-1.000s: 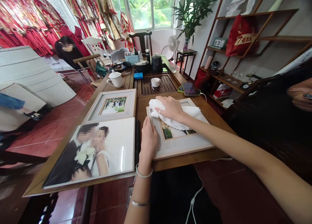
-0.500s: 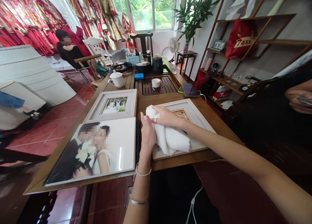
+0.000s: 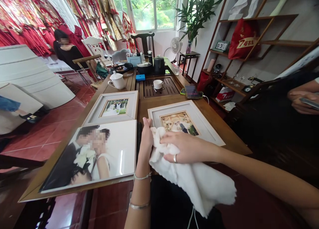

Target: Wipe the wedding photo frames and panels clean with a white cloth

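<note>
right hand [image 3: 184,147], wearing a ring, closed on a bunched white cloth [image 3: 194,179]; the cloth lies over the near left corner of the right-hand framed photograph [image 3: 184,119] and hangs down past the near edge of the wooden table [image 3: 220,121]. left hand [image 3: 147,137], its wrist bearing 2 bracelets [image 3: 139,206], set on edge with the thumb uppermost along the left side of the same frame, against the cloth; whether its fingers grip the frame cannot be told. the framed photograph lies flat, face up. to its left, 2 further pictures: a framed garden photograph [image 3: 116,106] at the rear and, nearer, a large glossy portrait [image 3: 94,159]. beyond: a slotted tray [image 3: 171,89] bearing a white cup [image 3: 158,84], with a lidded white mug [image 3: 117,81] to the left and a phone [image 3: 193,92] to the right.
</note>
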The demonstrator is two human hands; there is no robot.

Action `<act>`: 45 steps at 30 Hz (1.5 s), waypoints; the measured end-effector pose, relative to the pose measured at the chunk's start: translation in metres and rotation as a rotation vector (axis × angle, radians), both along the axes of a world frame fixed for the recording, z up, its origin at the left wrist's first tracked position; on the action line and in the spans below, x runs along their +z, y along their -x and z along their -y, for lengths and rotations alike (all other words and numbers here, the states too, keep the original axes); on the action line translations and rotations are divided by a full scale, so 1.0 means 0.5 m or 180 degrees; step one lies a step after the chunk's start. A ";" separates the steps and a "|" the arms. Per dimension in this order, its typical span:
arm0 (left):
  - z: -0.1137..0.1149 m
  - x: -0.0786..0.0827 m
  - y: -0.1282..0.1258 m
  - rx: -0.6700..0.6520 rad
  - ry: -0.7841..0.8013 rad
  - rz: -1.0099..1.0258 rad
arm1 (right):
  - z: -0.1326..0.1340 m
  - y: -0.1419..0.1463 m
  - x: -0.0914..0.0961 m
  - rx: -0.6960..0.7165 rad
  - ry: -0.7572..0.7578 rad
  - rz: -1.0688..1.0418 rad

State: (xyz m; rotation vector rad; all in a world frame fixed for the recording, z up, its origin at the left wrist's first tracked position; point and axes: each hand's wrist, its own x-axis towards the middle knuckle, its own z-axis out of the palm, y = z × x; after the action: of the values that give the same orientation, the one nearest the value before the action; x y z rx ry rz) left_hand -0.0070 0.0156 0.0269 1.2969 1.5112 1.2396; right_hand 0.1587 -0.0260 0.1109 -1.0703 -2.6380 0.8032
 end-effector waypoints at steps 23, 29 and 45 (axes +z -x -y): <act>-0.004 -0.039 -0.012 -0.0240 -0.0342 -0.1179 | 0.014 -0.219 -0.015 -0.0718 -0.1668 0.1192; -0.008 -0.048 -0.013 -0.0229 -0.0414 -0.1110 | -0.085 -0.235 -0.032 -0.1191 -0.1754 0.1283; -0.012 -0.032 -0.012 -0.0321 -0.0268 -0.0796 | -0.278 0.015 -0.047 -0.1326 -0.1492 0.0797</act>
State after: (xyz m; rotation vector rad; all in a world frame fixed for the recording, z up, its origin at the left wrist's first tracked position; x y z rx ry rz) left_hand -0.0008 0.0218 0.0109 1.6130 1.5568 1.1190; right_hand 0.1511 0.1132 0.0872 -1.5632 -2.4545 -0.0352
